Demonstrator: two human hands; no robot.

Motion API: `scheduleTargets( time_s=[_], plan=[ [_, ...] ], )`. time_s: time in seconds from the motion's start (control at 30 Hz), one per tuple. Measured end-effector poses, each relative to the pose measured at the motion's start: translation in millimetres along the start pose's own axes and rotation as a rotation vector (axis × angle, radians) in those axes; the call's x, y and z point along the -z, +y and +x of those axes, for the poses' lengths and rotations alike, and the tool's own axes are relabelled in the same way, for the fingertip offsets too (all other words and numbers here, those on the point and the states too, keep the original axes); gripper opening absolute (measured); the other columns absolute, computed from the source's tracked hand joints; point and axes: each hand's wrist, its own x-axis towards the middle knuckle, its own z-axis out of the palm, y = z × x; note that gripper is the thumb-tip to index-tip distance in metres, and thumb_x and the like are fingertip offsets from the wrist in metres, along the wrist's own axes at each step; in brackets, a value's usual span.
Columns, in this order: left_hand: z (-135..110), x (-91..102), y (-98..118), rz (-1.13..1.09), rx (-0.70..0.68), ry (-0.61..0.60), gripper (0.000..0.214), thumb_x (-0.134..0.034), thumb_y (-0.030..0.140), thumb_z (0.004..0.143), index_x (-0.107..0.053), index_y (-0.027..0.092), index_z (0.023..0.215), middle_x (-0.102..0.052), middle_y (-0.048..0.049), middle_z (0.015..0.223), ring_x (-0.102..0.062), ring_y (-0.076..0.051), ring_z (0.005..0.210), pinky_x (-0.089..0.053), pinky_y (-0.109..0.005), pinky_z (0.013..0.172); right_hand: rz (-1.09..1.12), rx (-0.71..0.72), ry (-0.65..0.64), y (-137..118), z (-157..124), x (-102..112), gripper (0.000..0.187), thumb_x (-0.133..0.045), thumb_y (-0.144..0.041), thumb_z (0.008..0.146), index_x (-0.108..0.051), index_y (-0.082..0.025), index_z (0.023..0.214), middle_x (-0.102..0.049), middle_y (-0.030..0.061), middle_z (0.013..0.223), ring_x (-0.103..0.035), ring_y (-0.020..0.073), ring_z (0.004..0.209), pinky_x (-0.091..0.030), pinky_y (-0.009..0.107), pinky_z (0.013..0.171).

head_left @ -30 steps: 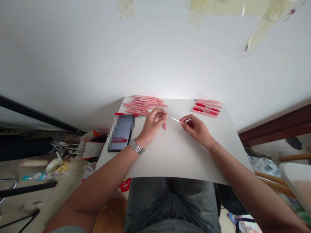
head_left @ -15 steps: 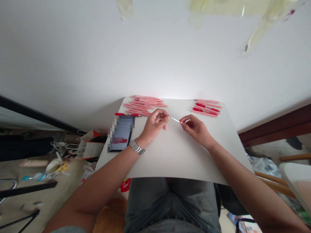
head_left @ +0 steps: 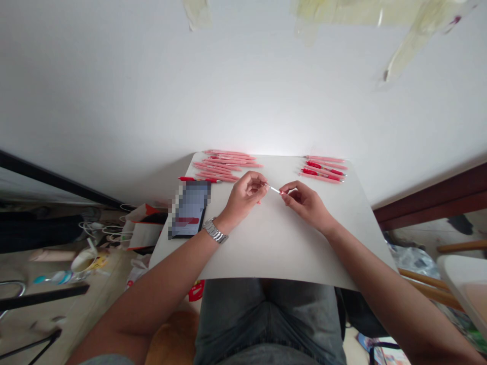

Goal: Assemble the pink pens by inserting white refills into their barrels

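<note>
A thin white pen refill (head_left: 274, 189) spans the gap between my two hands above the white table (head_left: 258, 248). My left hand (head_left: 247, 194) is closed, with thumb and index finger pinching the refill's left end. A small pink end (head_left: 259, 203) pokes out below that hand; the rest is hidden by the fingers. The thumb and index finger of my right hand (head_left: 302, 200) pinch the refill's other end, where a bit of red shows. Behind the left hand lies a pile of pink pens (head_left: 222, 163). Several pink and red pens (head_left: 323, 168) lie behind the right.
A phone or tablet (head_left: 190, 208) with a blurred screen lies at the table's left, a red pen (head_left: 196, 179) by its top edge. The wall (head_left: 247, 76) rises directly behind the table. Paper bags (head_left: 146, 228) and a bottle (head_left: 61, 277) are on the floor to the left.
My hands have come slightly closer together, and less of the refill shows between them. The pens and the device have not moved.
</note>
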Motion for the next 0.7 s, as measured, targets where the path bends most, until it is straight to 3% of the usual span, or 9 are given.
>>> scheduleTargets(
  time_s=[0.7],
  plan=[
    [0.2,0.2,1.4,0.016,0.017,-0.022,0.029,-0.078,0.037,0.089,-0.062,0.02,0.106,-0.064,-0.0027,0.093,-0.064,-0.012,0.077,-0.055,-0.022,0.063,0.022,-0.02,-0.01,3.3,0.6,1.7,0.038,-0.069,-0.059,0.095,-0.067,-0.024,0.107,-0.065,0.0027,0.086,-0.057,0.0161,0.07,-0.044,0.03,0.058]
  ],
)
